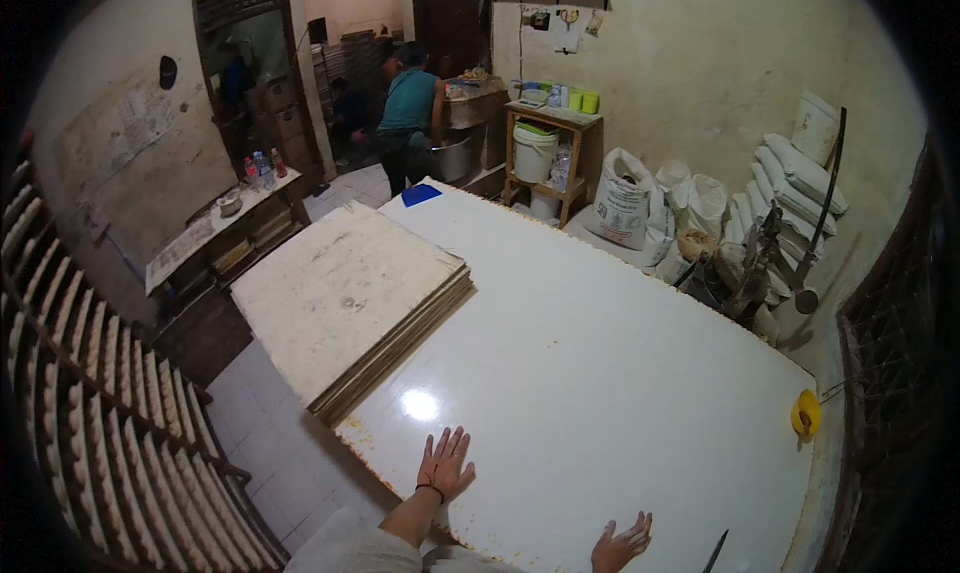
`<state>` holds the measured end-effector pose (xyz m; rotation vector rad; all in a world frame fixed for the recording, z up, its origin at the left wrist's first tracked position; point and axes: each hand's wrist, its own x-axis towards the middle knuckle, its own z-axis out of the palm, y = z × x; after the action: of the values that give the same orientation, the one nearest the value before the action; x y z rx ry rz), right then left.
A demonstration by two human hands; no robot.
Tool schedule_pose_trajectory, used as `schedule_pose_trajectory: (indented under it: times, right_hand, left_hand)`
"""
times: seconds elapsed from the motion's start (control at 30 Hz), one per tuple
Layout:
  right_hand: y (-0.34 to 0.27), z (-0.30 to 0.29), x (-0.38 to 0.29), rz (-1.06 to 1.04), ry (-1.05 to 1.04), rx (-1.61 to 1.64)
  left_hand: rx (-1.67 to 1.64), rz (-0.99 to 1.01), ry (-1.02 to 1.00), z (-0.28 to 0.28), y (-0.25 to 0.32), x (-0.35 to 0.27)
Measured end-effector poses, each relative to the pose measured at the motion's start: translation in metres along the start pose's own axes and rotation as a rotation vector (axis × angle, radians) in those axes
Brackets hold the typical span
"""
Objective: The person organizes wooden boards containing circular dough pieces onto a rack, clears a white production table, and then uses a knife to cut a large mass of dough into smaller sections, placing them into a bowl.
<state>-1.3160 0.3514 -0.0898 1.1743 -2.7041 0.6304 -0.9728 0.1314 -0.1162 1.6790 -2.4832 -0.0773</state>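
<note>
My left hand (445,468) rests palm down on the white table top (585,393) near its front edge, fingers spread, with a dark band round the wrist. To its right, at the bottom of the view, my right hand (624,544) is held at the table with its fingers apart and nothing in it. A dark pointed blade or tool (716,550) lies right of that hand, partly cut off by the picture's rim. Beyond my left hand, a stack of thin wooden boards (352,288) covers the table's left part.
A blue flat scraper (421,195) lies at the far corner; a yellow bowl (805,413) sits at the right edge. Racks of filled trays (120,423) stand left. Sacks (622,201) and a wooden stand (555,115) line the wall. A person (411,111) bends over a large pot.
</note>
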Motion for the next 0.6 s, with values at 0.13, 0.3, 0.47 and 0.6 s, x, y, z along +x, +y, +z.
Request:
schedule_pose_trajectory:
  times: [0.13, 0.3, 0.47, 0.6]
  right_hand:
    - [0.001, -0.003, -0.002, 0.005, -0.005, -0.12]
    - [0.013, 0.005, -0.002, -0.024, 0.031, -0.064]
    - [0.006, 0.0, -0.002, 0.025, -0.055, -0.12]
    - [0.006, 0.005, -0.002, 0.023, 0.029, -0.103]
  left_hand:
    - [-0.033, -0.022, 0.034, 0.004, 0.012, -0.001]
    - [-0.09, -0.018, 0.024, -0.001, 0.014, -0.001]
    - [-0.065, 0.009, 0.131, 0.014, 0.008, -0.005]
    - [-0.12, -0.03, 0.09, 0.012, 0.01, -0.002]
